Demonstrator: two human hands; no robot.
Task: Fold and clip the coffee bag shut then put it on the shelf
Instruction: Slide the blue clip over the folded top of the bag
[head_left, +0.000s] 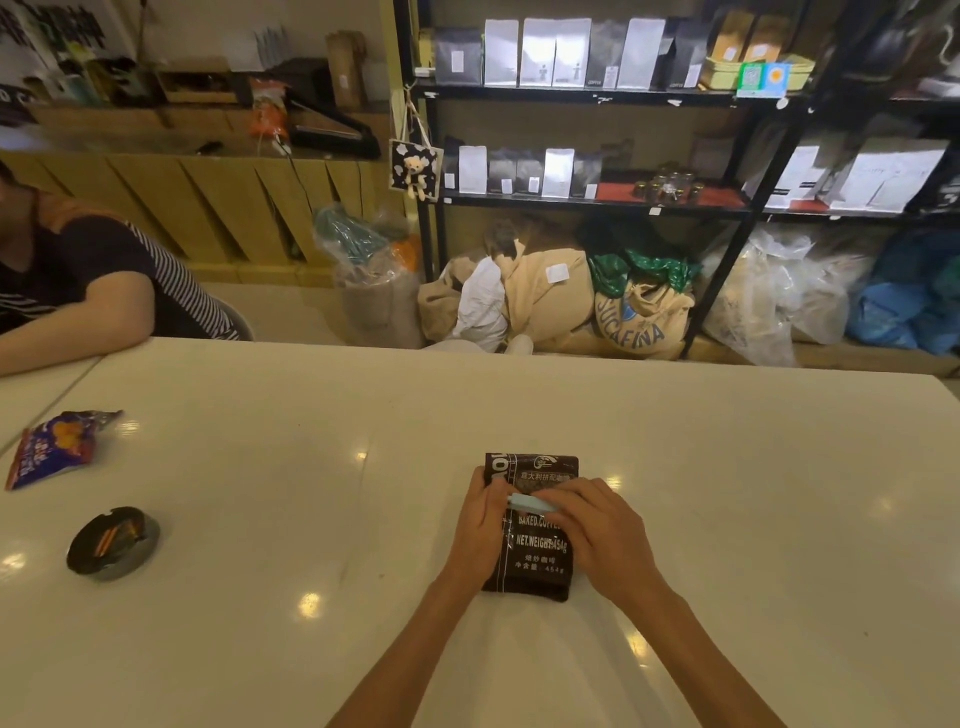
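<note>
A dark brown coffee bag (535, 558) with white print lies flat on the white table (311, 493), its top end pointing away from me. My left hand (480, 525) grips the bag's left edge, its fingers on the folded part. My right hand (597, 530) covers the bag's right side and holds a pale blue clip (527, 502) across the bag near the fold. Part of the clip is hidden under my right fingers. The black metal shelf (587, 200) stands behind the table and holds several coffee bags.
A black ashtray (112, 543) and a purple snack packet (54, 449) lie at the table's left. A seated person's arm (78, 317) rests on the far left edge. Sacks and plastic bags (639, 306) crowd the floor under the shelf.
</note>
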